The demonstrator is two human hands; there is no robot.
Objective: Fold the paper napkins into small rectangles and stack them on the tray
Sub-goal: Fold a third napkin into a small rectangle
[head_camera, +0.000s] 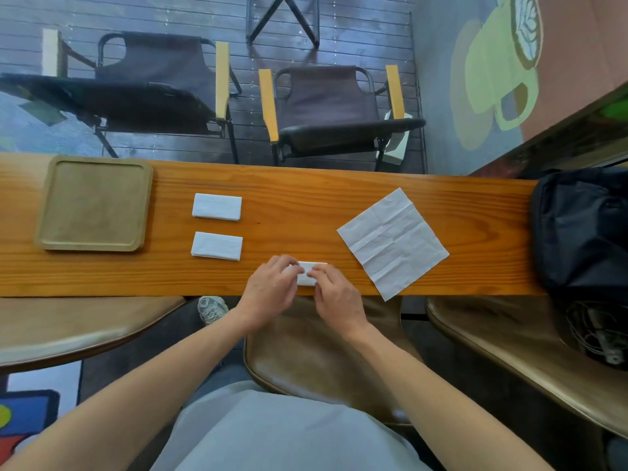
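Note:
A small folded white napkin (308, 274) lies near the front edge of the wooden table (306, 198). My left hand (272, 290) and my right hand (334, 294) both press on it and cover most of it. Two folded napkin rectangles lie to the left, one farther back (217, 207) and one nearer (217, 246). An unfolded creased napkin (393, 242) lies flat to the right, its near corner over the table edge. The square tan tray (51, 212) sits at the table's left end with nothing on it.
A black bag (581, 229) rests on the table's right end. Two dark folding chairs (336, 110) stand beyond the far edge. Brown seats (339, 355) are below the near edge, one holding cables (598, 334).

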